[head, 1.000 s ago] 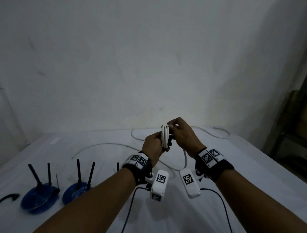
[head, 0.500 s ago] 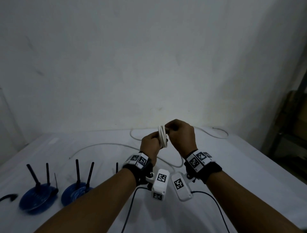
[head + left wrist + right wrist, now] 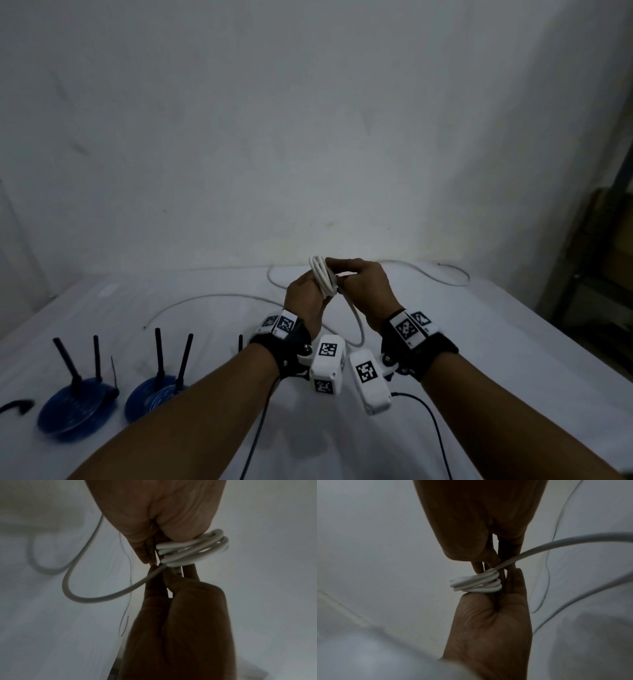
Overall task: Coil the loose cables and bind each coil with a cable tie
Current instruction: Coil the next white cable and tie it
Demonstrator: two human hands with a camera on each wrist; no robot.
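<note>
Left hand point(image 3: 306, 297) fingers wrap white cable coil point(image 3: 321, 279), right hand point(image 3: 365, 287) pinches its loose strand above white table point(image 3: 513, 342).

White cable coil point(image 3: 322, 278), white tablecloth point(image 3: 513, 342), dark blue routers point(image 3: 77, 407) with black antennas point(image 3: 66, 363), black-and-white patterned wrist markers point(image 3: 407, 327)

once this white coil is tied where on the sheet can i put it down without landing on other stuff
Bare sheet lies to the right of the right hand, up to the bed edge. The left is crowded: two blue coils. Loose white cable snakes across the middle and far side behind the white coil that the left hand holds.
</note>
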